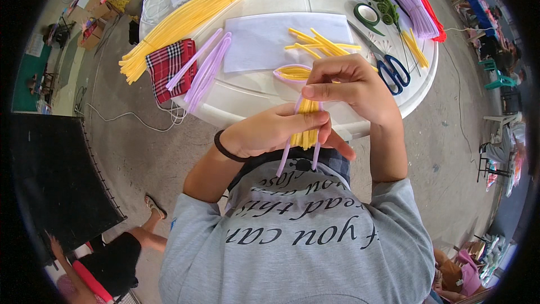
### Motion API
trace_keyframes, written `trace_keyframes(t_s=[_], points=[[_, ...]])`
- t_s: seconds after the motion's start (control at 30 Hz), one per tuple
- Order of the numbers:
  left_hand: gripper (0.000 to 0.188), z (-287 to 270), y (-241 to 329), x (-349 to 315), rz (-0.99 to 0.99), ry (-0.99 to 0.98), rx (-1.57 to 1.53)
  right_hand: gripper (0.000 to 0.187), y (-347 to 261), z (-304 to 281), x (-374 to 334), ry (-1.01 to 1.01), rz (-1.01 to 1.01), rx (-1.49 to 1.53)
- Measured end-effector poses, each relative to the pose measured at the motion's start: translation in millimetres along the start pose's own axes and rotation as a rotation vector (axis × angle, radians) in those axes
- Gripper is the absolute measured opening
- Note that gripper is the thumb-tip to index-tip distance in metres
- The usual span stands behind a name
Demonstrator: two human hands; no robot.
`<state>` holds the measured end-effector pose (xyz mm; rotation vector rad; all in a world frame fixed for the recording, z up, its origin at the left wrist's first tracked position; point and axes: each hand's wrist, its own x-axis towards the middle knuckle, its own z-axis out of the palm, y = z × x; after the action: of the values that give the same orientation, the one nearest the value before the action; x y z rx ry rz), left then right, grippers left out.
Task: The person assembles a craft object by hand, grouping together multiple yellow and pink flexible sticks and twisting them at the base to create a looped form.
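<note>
My left hand (pixel 275 129) is closed around a bundle of short yellow pipe cleaners (pixel 307 124), its thumb lying across the front. Along both sides of the bundle runs a lilac pipe cleaner (pixel 283 160), its two ends hanging below. At the top, my right hand (pixel 351 87) pinches the same bundle between thumb and forefinger. Just beyond those fingertips shows a lilac-edged loop filled with yellow (pixel 292 73); whether it joins the held bundle I cannot tell. Loose cut yellow pieces (pixel 318 42) lie beyond my right hand, partly on a white sheet (pixel 253 39).
On the white round table (pixel 225 104) lie long yellow pipe cleaners (pixel 185 19), folded lilac ones (pixel 209 73), a plaid cloth (pixel 169 70), scissors (pixel 391 73), green tape (pixel 367 16), green coiled pieces (pixel 383 5) and a lilac bundle (pixel 408 3). A person (pixel 112 264) is at lower left.
</note>
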<state>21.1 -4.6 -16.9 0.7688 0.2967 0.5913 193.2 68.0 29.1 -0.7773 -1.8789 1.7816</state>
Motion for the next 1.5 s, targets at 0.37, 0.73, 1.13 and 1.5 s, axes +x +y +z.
trace_keyframes(t_s=[0.37,0.73,1.13,1.5], points=[[0.037,10,2,-2,-0.027,-0.010,-0.035,0.014,-2,-3,4,-0.009,0.014,-0.027],[0.039,7,-7,0,0.001,-0.024,-0.054,0.016,-4,-3,6,0.053,0.001,-0.014],[0.032,5,-15,8,0.721,0.346,-0.076,0.023,-6,36,-37,0.740,-0.605,-0.619],[0.050,9,-17,22,0.879,0.530,0.071,0.056,35,82,-20,0.767,-0.545,-0.875]])
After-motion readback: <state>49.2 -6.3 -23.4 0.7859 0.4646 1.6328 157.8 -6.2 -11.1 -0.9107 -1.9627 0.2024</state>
